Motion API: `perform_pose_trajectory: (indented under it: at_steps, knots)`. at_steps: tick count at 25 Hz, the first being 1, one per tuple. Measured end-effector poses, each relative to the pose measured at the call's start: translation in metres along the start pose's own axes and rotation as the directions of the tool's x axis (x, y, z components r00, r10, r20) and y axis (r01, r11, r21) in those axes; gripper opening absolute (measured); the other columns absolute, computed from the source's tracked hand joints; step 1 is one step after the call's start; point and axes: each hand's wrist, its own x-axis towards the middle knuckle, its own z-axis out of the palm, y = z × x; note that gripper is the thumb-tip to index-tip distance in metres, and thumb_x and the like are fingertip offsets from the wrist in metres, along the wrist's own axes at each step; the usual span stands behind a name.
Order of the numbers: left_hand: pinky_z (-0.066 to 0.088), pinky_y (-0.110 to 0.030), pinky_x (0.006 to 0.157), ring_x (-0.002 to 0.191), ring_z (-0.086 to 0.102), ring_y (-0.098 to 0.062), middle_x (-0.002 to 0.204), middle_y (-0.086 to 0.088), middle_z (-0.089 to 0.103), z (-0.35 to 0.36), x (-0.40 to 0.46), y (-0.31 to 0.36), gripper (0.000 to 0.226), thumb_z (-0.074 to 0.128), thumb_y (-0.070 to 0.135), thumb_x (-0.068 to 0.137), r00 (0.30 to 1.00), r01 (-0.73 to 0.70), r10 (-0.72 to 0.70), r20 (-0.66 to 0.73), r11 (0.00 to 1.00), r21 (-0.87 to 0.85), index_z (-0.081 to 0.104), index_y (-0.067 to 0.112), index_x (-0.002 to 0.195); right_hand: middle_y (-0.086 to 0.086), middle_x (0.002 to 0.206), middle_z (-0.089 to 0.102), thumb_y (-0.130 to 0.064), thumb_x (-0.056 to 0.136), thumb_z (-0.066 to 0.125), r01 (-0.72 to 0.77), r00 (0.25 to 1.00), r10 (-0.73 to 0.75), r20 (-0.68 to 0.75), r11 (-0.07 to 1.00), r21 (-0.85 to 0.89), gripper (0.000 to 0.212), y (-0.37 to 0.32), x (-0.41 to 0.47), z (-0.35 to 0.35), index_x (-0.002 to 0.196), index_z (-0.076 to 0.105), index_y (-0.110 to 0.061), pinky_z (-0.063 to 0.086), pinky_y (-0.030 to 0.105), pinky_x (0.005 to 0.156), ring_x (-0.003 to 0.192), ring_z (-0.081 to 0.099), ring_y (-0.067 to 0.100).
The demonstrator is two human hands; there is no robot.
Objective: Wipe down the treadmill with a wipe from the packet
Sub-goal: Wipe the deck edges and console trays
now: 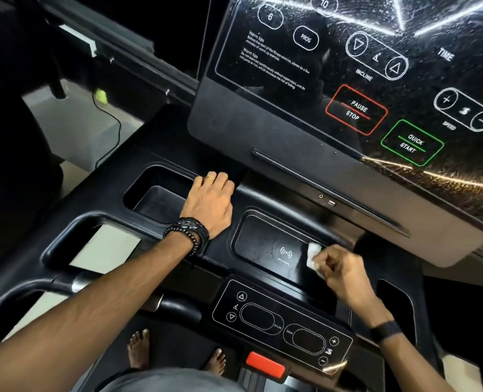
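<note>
Far left of the treadmill console (263, 114) sat a deep storage pocket (155, 199), open at the top. The left hand (210, 200) lay at that pocket's right rim, w/ fingers bent down over the ledge below the display; it bore on the plastic and gripped nothing I could make out. It looked like a brace, not a working hand.

Centre of the console tray was the shallow charging pad (274, 250) w/ its wireless symbol. The pad's long axis ran roughly left-right across the console, tilted a little down toward the right.

At the pad's right edge was the wipe (313, 254), bunched small and white, pinched in the fingertips of the right hand (345, 274). It touched the pad near the right-hand rim. So nearly all of the pad lay to the left of the wipe, toward the bracing hand. The right hand was the nearer one by far and the only one holding the wipe.

My read: the stroke that fits would be a sweep leftward along the pad's long axis, toward the left rim. The lower control panel (282, 321) w/ incline and speed keys sat just in front of the pad, nearer the person, and the red safety key (265, 363) below that. No packet was in view.
</note>
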Motion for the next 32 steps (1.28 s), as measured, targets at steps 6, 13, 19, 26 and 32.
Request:
perform_pose_trajectory:
  at_steps: [6,13,19,26,32]
  knots:
    - [0.040,-0.042,0.089,0.105,0.050,-0.027,0.114,-0.005,0.054,-0.002,0.002,-0.001,0.024,0.050,0.026,0.087,0.999,-0.002,0.003,0.039,1.000,-0.019,0.058,0.016,0.108,-0.011,0.074,0.061,0.014,0.077,0.074,0.059,0.995,-0.065,-0.078,0.995,-0.077,0.034,-0.023,0.008,-0.001,0.073,0.070,-0.020,0.043,0.013,0.066,0.067,0.061,0.006]
    - [0.038,-0.042,0.091,0.109,0.048,-0.027,0.119,-0.005,0.052,-0.004,0.001,-0.005,0.026,0.050,0.025,0.089,0.997,-0.028,0.031,0.070,0.999,-0.045,0.057,0.016,0.112,-0.005,0.077,0.060,0.003,0.084,0.073,0.255,0.967,-0.256,0.001,0.964,-0.079,0.018,-0.072,0.019,0.027,0.079,0.072,-0.015,0.043,0.021,0.062,0.067,0.057,0.009]
    - [0.039,-0.038,0.094,0.109,0.050,-0.024,0.116,-0.001,0.057,-0.001,-0.006,-0.012,0.028,0.053,0.019,0.087,0.997,-0.033,0.041,0.058,0.991,-0.130,0.065,0.018,0.113,0.000,0.080,0.061,0.009,0.082,0.068,0.401,0.889,-0.392,0.238,0.916,0.013,0.025,-0.127,0.021,0.048,0.080,0.071,-0.016,0.045,0.025,0.063,0.070,0.059,0.011]
    - [0.048,-0.045,0.086,0.105,0.059,-0.029,0.114,-0.007,0.063,-0.002,-0.033,-0.038,0.030,0.047,0.022,0.086,0.994,0.099,-0.105,-0.030,0.983,-0.156,0.069,0.012,0.105,-0.007,0.083,0.054,0.007,0.084,0.061,0.530,0.795,-0.540,0.277,0.840,0.117,0.028,-0.147,0.041,0.062,0.081,0.065,-0.020,0.048,0.036,0.062,0.070,0.057,0.010]
    - [0.042,-0.048,0.094,0.111,0.055,-0.035,0.125,-0.013,0.058,-0.018,-0.058,-0.077,0.039,0.045,0.028,0.083,0.951,0.308,-0.309,0.015,0.951,0.028,0.062,0.010,0.113,-0.001,0.085,0.064,-0.001,0.082,0.079,0.431,0.610,-0.589,0.531,0.808,0.402,0.021,-0.160,0.059,0.060,0.082,0.078,-0.022,0.052,0.030,0.065,0.068,0.058,0.011]
